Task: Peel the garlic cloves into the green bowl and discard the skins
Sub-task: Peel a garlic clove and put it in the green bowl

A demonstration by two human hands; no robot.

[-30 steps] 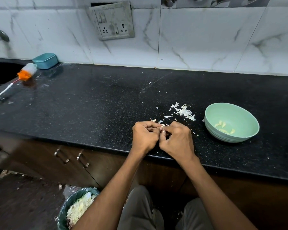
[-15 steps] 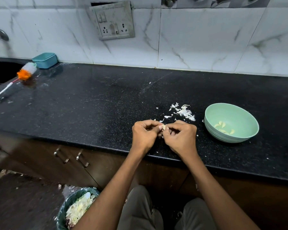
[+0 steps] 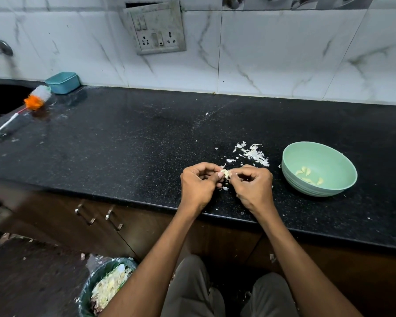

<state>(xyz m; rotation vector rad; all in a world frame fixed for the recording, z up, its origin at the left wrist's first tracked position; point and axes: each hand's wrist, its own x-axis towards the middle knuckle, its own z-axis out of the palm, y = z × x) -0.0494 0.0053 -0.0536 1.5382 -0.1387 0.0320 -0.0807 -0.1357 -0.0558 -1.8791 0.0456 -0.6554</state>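
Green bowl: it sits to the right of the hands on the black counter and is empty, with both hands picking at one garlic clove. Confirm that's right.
Not quite. The green bowl is not empty: the head view shows several peeled cloves lying in it. The rest holds: it sits right of the hands on the black counter, and the left hand and right hand both pinch one garlic clove.

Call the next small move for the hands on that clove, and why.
Probably keep stripping skin: both the left hand and right hand pinch the garlic clove, which looks partly papery. Once bare, drop it in the green bowl.
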